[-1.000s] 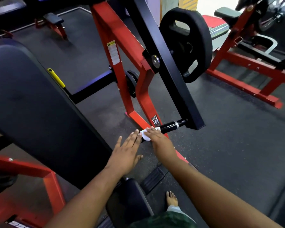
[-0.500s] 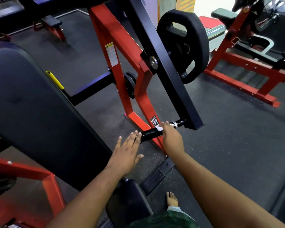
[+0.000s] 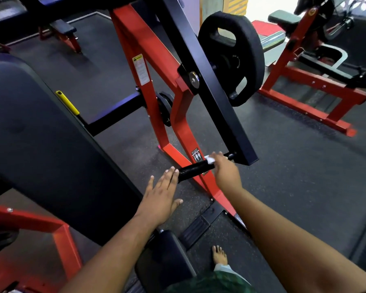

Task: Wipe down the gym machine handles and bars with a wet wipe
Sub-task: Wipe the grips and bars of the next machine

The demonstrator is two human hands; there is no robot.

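Two hands: right hand (image 3: 225,170) clamps one white wipe (image 3: 209,160) around one black handle (image 3: 193,170); left hand (image 3: 160,196) spread flat.

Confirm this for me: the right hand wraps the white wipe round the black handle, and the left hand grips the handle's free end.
Not quite. In the head view the left hand lies open, straight fingertips at the black handle's free end, not gripping. The right hand does wrap the white wipe round it.
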